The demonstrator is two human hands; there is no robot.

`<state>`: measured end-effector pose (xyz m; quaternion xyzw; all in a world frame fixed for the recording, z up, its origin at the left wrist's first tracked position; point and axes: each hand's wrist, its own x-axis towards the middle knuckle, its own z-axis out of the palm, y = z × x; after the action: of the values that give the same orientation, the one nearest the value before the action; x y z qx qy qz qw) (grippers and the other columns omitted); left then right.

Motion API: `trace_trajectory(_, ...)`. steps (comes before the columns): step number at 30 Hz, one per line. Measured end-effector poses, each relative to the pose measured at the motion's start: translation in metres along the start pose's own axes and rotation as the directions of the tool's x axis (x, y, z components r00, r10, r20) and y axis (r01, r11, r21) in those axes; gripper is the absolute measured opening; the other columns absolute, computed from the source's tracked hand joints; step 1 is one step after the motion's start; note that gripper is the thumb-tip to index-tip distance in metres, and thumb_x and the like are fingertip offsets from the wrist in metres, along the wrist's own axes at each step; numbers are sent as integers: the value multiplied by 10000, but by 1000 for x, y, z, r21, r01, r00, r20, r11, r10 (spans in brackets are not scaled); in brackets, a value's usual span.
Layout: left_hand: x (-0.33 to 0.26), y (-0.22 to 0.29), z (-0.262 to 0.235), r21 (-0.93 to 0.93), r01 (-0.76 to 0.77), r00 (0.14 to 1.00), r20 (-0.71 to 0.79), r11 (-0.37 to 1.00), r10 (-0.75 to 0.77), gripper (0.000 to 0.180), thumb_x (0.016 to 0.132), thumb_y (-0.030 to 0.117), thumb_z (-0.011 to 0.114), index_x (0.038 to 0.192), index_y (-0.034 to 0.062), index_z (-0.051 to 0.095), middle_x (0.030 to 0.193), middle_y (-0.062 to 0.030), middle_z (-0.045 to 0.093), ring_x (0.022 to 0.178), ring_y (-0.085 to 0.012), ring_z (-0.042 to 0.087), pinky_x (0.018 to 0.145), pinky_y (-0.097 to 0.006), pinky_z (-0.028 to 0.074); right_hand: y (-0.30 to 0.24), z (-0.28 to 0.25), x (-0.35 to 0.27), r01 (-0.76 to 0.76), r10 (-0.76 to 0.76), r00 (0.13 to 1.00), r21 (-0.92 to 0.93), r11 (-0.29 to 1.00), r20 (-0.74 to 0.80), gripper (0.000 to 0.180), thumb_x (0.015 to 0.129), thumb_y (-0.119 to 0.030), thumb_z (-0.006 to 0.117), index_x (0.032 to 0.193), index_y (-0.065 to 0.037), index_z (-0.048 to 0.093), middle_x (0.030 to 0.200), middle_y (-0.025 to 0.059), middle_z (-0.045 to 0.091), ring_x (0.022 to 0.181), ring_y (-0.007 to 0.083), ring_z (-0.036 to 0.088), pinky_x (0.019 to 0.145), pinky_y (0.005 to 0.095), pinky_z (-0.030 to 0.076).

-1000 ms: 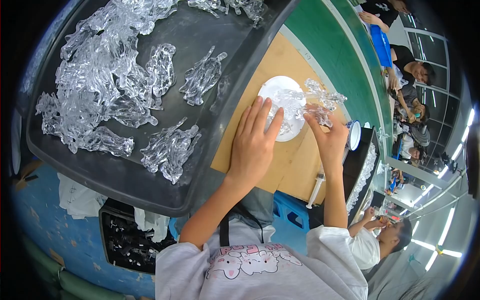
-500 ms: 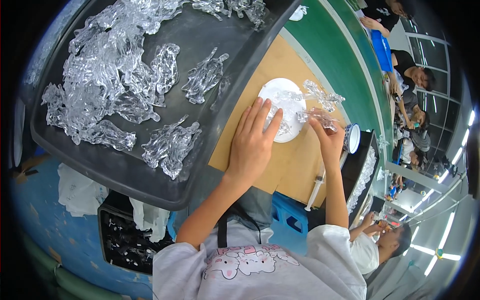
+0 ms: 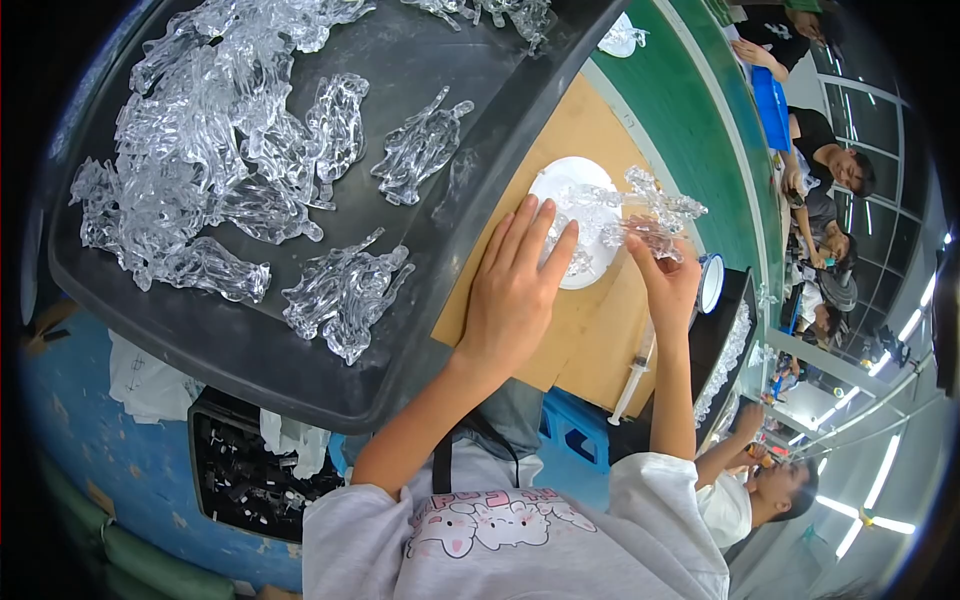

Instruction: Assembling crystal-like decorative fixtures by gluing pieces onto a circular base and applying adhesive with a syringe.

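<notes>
My left hand [image 3: 515, 290] lies with its fingers stretched out over the near left rim of a round white plate [image 3: 560, 180]. Small clear pieces [image 3: 580, 262] rest on the plate beside the fingertips. Thumb and fingers of my right hand [image 3: 668, 278] pinch a clear plastic piece [image 3: 655, 238] at the plate's right side. Another knobbly clear plastic piece [image 3: 672, 203] shows just beyond it; whether the two are joined, I cannot tell. The plate sits on a tan board [image 3: 590, 335].
A large black tray [image 3: 400, 290] at left holds many clear plastic figures [image 3: 200, 150]. A syringe [image 3: 635, 375] and a blue-rimmed white cup [image 3: 710, 282] stand near my right arm. Beyond runs a green surface [image 3: 690, 120]. Several people work at right; a bin [image 3: 255, 470] sits below left.
The whole view has shifted slightly, with the plate and both hands appearing a little farther right. My right hand keeps its pinch on the clear plastic piece; my left hand stays at the plate.
</notes>
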<state>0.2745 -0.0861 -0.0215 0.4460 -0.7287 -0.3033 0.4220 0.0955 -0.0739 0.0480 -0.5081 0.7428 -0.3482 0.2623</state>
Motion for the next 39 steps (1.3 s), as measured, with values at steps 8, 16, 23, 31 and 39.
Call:
trace_trajectory(8,0,1,-1,35,-11,1000,5,999,11,385,776,-20,596,1155,43,582,1239,-166,500,1215,-349,436,1001,-445,373,-11,10,-3,90,-95,995,-248,965,-8,236,816,-73,677,1021,39,640,925,86,688,839,112,636,752,224,482)
trace_trajectory(16,-1,3,0,59,-27,1000,-5,998,28,378,780,-29,574,1153,32,583,1243,-176,497,1220,-349,434,999,-446,375,-2,3,-1,301,-301,951,-439,846,72,238,805,-73,684,1022,16,644,902,99,692,822,136,656,754,233,484)
trace_trajectory(23,-1,-1,0,83,-35,999,2,996,35,361,794,-13,548,1150,32,589,1245,-178,498,1214,-350,441,1001,-450,374,-7,12,-4,121,-126,992,-278,953,-2,203,837,-96,657,997,27,643,885,77,682,802,128,638,736,250,489)
trace_trajectory(31,-1,0,-2,52,-22,1000,5,998,21,377,786,-25,537,1153,43,591,1252,-170,500,1213,-334,449,1005,-445,373,18,0,-6,-185,195,979,157,970,-50,223,859,-147,637,1000,25,622,886,48,655,801,122,617,736,241,484)
trace_trajectory(39,-1,-1,0,35,-16,1000,-1,999,17,375,788,-21,546,1155,46,592,1252,-173,501,1217,-337,445,1007,-447,370,18,1,-3,-35,37,998,47,998,-47,226,852,-105,647,1027,36,624,933,54,659,836,105,612,755,233,474)
